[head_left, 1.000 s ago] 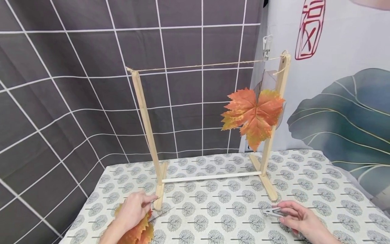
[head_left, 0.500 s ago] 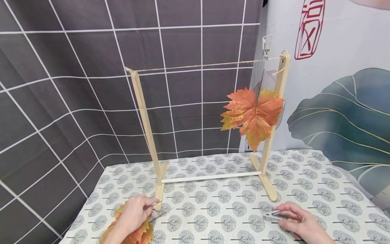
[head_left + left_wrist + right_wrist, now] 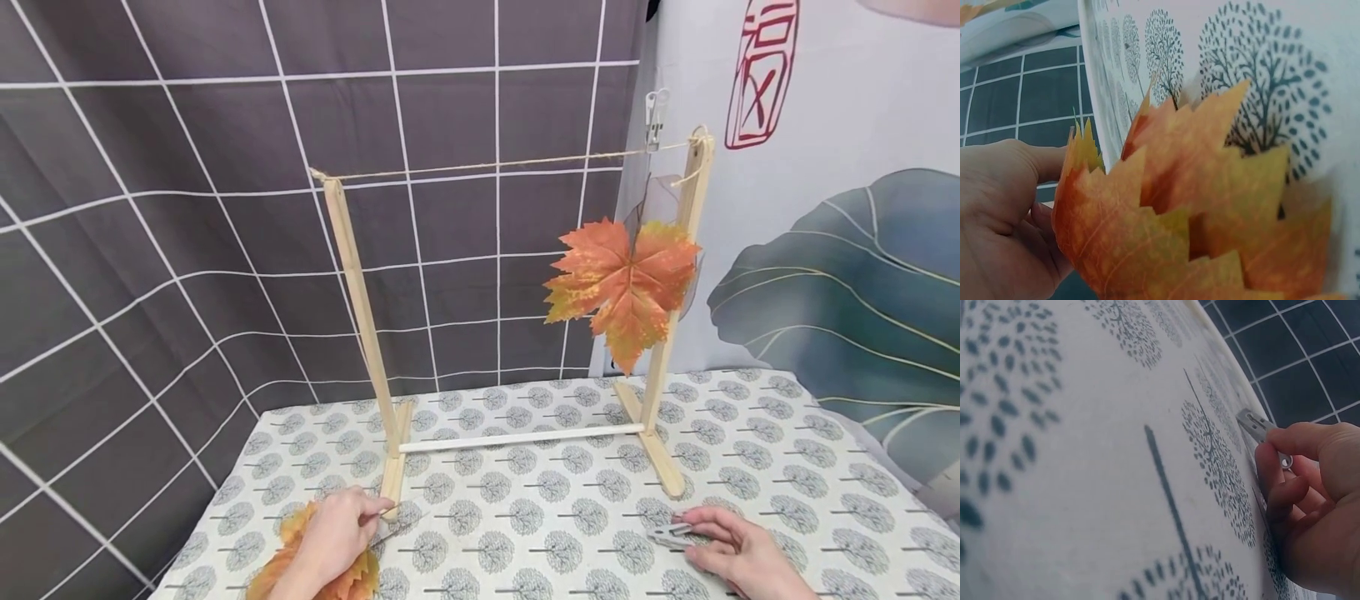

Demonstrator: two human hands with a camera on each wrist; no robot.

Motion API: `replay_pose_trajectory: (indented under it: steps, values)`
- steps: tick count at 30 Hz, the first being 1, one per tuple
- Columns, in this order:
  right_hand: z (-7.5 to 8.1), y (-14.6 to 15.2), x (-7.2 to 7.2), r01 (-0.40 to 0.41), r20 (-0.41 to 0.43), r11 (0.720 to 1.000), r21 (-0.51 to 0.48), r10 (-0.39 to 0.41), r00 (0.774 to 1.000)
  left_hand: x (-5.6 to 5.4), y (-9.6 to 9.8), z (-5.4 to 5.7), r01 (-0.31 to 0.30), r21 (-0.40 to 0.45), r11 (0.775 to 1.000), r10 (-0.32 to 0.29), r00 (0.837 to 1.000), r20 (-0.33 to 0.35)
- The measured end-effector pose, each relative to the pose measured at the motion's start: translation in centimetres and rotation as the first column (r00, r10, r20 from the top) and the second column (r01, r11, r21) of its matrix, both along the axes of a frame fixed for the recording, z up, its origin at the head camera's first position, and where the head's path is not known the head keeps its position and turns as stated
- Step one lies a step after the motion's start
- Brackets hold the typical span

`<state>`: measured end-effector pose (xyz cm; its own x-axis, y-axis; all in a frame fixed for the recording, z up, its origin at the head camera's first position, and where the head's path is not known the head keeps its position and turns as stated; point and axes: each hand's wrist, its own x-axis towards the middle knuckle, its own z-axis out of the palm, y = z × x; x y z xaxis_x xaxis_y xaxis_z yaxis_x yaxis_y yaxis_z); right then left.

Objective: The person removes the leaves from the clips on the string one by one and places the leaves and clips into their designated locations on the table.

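Observation:
My left hand (image 3: 330, 537) pinches a thin leaf stem at the lower left of the head view. Orange-yellow artificial maple leaves (image 3: 352, 579) lie under and beside that hand. Up close in the left wrist view, overlapping leaves (image 3: 1147, 212) partly hide the fingers. At the lower right, my right hand (image 3: 738, 550) holds a small white-grey clothespin (image 3: 667, 535) between thumb and fingers, low over the cloth. Its tip (image 3: 1249, 419) points away from the hand in the right wrist view. Another maple leaf (image 3: 626, 283) hangs by its stem from a clothespin (image 3: 656, 121) on the string.
A wooden frame with a left post (image 3: 360, 308) and a right post (image 3: 696, 196) stands on the tree-patterned tablecloth (image 3: 525, 521). Twine (image 3: 495, 165) joins the post tops; a white rod (image 3: 517, 438) links the feet. A dark checked curtain (image 3: 225, 250) hangs behind.
My left hand has shifted slightly toward me with the stem, and more of the leaves shows beside it. The right hand and its clothespin have barely moved.

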<state>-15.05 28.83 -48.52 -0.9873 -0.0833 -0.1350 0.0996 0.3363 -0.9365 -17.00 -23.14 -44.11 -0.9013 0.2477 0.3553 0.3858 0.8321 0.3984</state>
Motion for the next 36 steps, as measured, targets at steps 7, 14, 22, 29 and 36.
replay_pose_trajectory:
  steps: [7, 14, 22, 29, 36]
  values:
    - [-0.2, -0.1, 0.3, 0.021, -0.040, 0.999, 0.024, -0.020, 0.999, -0.2, 0.2, -0.5, -0.020, 0.020, 1.000, 0.020, 1.000, 0.015]
    - [-0.3, 0.0, 0.3, -0.010, -0.080, 0.999, 0.048, 0.014, 0.997, 0.0, 0.2, -0.9, -0.009, 0.038, 0.999, 0.007, 0.999, 0.048]
    - [-0.6, 0.4, 0.5, -0.091, -0.136, 0.995, 0.029, 0.094, 0.986, 0.0, 0.1, -1.2, 0.016, 0.020, 1.000, -0.017, 0.999, 0.038]
    - [-0.8, 0.4, 0.6, -0.128, -0.164, 0.991, -0.027, 0.122, 0.979, 0.0, 0.1, -1.3, 0.003, 0.032, 0.999, -0.006, 0.995, 0.097]
    - [-0.8, 0.4, 0.6, -0.141, -0.176, 0.990, -0.005, 0.138, 0.975, -0.1, -0.1, -1.5, 0.015, 0.027, 1.000, -0.017, 0.998, 0.062]
